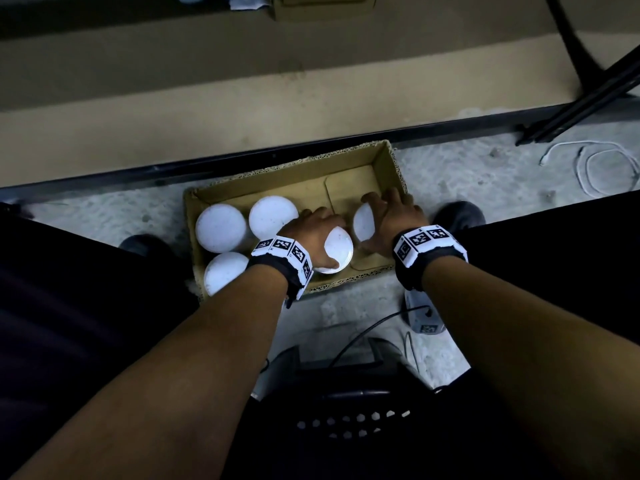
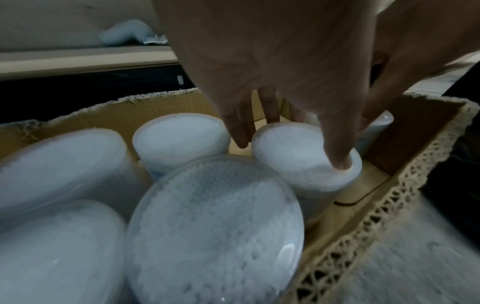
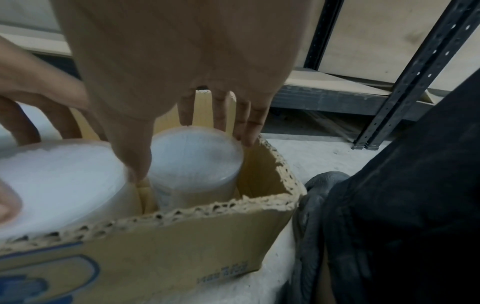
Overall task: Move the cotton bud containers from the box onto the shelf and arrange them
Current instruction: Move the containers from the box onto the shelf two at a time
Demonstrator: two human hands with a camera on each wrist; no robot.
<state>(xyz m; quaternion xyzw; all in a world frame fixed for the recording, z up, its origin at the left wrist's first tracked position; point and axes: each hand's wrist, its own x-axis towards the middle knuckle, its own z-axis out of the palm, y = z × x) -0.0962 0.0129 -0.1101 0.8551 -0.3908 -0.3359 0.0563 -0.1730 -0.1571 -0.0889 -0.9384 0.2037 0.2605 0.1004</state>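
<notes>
An open cardboard box (image 1: 294,164) sits on the floor in front of the low beige shelf (image 1: 242,98). Three white round cotton bud containers (image 1: 220,223) (image 1: 273,216) (image 1: 225,273) stand at its left end. My left hand (image 1: 322,237) grips another container (image 1: 337,249) near the box's front wall, thumb on the near rim, fingers (image 2: 240,142) on the far side of that container (image 2: 311,181). My right hand (image 1: 384,220) grips the container (image 1: 363,223) beside it. In the right wrist view its thumb goes down between the two containers, and fingers (image 3: 246,139) reach past that container (image 3: 197,181).
The box's right end shows bare cardboard floor. Black slotted shelf uprights (image 1: 588,88) stand at the right, with a white cable (image 1: 595,161) coiled on the concrete. My shoes (image 1: 457,216) (image 1: 145,244) flank the box. A black perforated seat (image 1: 346,420) is below me.
</notes>
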